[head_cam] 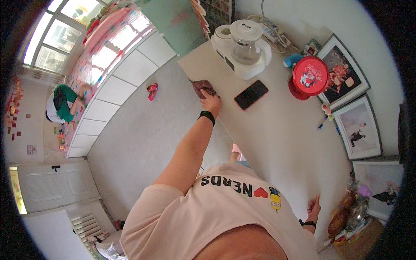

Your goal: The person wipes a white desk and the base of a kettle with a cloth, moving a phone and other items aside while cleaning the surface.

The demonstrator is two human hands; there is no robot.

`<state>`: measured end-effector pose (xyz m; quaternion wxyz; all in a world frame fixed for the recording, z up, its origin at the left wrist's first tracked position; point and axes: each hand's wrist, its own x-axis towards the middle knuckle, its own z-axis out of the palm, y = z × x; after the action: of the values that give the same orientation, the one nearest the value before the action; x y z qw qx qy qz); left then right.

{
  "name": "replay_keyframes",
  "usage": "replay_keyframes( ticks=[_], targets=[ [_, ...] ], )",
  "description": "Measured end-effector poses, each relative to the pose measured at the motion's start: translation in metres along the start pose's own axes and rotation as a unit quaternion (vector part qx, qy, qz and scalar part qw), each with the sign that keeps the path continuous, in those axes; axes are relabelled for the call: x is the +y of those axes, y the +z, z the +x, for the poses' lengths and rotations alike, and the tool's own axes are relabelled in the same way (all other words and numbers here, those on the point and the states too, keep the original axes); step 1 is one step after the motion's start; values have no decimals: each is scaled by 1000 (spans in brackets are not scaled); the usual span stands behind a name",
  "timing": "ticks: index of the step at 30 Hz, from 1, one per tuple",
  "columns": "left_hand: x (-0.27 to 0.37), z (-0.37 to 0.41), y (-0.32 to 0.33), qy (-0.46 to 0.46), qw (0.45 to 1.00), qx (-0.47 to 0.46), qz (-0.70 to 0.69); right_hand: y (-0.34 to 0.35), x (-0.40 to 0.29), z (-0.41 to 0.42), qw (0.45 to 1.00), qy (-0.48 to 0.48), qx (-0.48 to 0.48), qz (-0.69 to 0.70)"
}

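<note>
My left hand point(212, 100) is at the table's left edge, its fingers on a brown striped cloth point(202, 87). Part of the cloth hangs over that edge. A dark wristband circles the left wrist. Just right of the cloth, a smartphone point(251, 95) with a dark screen and reddish case lies on the pale table point(276, 136). My right hand point(313, 208) is far to the right, low over the tabletop, with one finger extended and the others partly hidden. Nothing shows in it.
A white electric kettle set with a glass jug point(246, 48) stands at the table's far end, near a power strip point(271, 32). Along the wall are a red round box point(310, 76), framed photos point(357, 126) and a pen point(321, 124). Pink shoes point(151, 91) lie on the floor. A person point(65, 102) is on the tiled platform bed.
</note>
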<state>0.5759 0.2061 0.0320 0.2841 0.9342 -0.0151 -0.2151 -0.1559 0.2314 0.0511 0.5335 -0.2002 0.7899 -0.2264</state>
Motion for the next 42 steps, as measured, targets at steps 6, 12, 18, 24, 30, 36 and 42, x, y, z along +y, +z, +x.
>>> replay_keyframes(
  ticks=[6,12,18,24,30,36,42],
  targets=[
    [15,40,-13,-6,999,37,25,3,9,25,996,-5,87,1],
    [26,103,-22,8,1000,3,17,-2,76,84,968,-50,122,213],
    [34,160,-51,154,972,79,160,83,79,-41,961,-16,90,259],
    [71,201,-73,267,925,57,264,192,77,-128,944,0,-4,330],
    [117,249,-70,376,883,10,280,295,43,-150,922,23,-148,356],
    [163,273,-58,415,866,-41,276,315,38,-132,932,74,10,354],
    [165,372,-18,483,831,-124,247,317,21,-136,949,103,9,298]
  ],
)
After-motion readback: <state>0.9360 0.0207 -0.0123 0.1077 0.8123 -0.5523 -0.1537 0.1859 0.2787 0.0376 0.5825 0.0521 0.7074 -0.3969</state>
